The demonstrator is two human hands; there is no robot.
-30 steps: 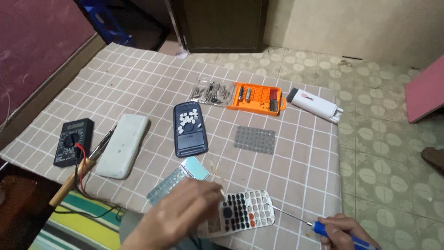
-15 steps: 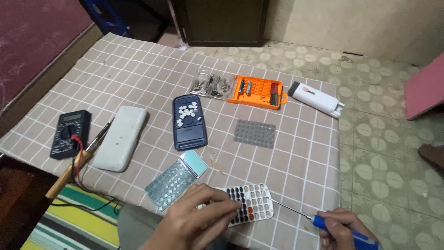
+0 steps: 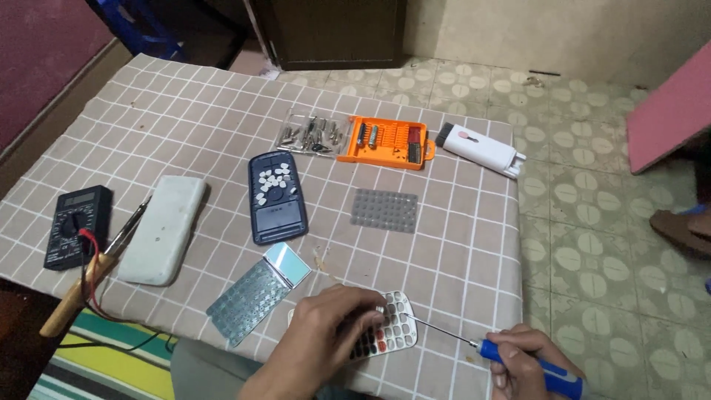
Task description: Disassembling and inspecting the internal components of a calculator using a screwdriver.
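My left hand (image 3: 323, 344) grips a white calculator front with coloured keys (image 3: 389, 333) at the table's near edge. My right hand (image 3: 527, 362) holds a blue-handled screwdriver (image 3: 511, 354), whose thin shaft points left with its tip at the calculator's right edge. A metal-backed circuit board with a small display (image 3: 259, 292) lies just left of my left hand. Farther back lies a dark blue calculator shell (image 3: 275, 197) with loose white keys on it. A grey rubber key mat (image 3: 384, 210) lies to its right.
A checked cloth covers the table (image 3: 170, 126). An orange bit case (image 3: 387, 141), a clear tray of bits (image 3: 313, 132) and a white tool case (image 3: 480, 149) lie at the back. A white cover (image 3: 164, 228), soldering iron (image 3: 92, 269) and black multimeter (image 3: 78, 226) lie left.
My left hand has slid right and down over the calculator front, covering more of it. The view has shifted slightly; the screwdriver stays aimed at the calculator's right edge.
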